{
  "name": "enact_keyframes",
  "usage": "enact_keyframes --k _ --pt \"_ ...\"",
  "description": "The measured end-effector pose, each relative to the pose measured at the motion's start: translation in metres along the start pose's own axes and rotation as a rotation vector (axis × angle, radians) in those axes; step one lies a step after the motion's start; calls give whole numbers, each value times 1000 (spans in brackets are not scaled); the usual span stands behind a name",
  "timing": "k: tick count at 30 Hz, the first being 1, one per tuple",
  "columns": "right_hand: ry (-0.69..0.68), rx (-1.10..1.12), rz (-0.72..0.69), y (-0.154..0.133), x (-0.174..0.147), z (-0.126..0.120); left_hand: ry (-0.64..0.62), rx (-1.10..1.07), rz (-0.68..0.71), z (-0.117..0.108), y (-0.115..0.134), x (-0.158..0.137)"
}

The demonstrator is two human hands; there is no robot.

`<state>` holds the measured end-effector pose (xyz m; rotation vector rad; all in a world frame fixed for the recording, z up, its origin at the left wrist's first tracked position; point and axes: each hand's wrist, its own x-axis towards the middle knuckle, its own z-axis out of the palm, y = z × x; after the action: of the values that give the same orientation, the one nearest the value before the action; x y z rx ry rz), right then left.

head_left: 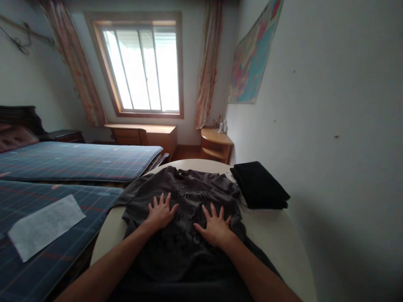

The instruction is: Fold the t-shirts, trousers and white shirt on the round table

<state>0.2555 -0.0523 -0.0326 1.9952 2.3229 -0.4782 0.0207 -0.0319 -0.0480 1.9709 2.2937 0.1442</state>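
Note:
A dark grey T-shirt (185,203) lies spread on a round cream table (297,235), its neckline toward the window. Wrinkles run across its front. My left hand (161,213) rests on the left half of the chest with fingers spread. On the right half, my right hand (214,225) presses on the fabric, fingers also apart. Neither hand grips anything. The shirt's near part falls in shadow close to my body, so its lower edge is hard to make out.
Folded black cloth (260,184) sits at the table's right edge, by the white wall (340,180). Left of the table are plaid mattresses (78,159), with a paper sheet (47,226) on the nearer one. A wooden desk (160,132) and corner shelf (217,138) stand beyond.

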Motion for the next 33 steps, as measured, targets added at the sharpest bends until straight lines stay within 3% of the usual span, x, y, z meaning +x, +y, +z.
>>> enact_keyframes --k 5,10,13,15,18,21,28,33 --pt "24 17 -17 4 39 -4 -18 8 -69 4 -22 51" --pt "129 24 -63 6 71 -10 -48 -12 -110 -3 -12 86" --pt "203 41 -96 11 83 -12 36 -26 -147 0 -2 95" --pt "241 63 -105 14 87 -13 155 -36 -137 3 3 93" --pt "307 96 -126 18 85 -12 357 -67 -19 3 5 82" --pt "367 114 -150 21 80 -12 442 -121 83 1 4 68" --pt "362 104 -133 25 64 -7 394 -99 130 8 3 43" --pt "342 92 -100 21 47 1 241 -62 63 13 -1 22"
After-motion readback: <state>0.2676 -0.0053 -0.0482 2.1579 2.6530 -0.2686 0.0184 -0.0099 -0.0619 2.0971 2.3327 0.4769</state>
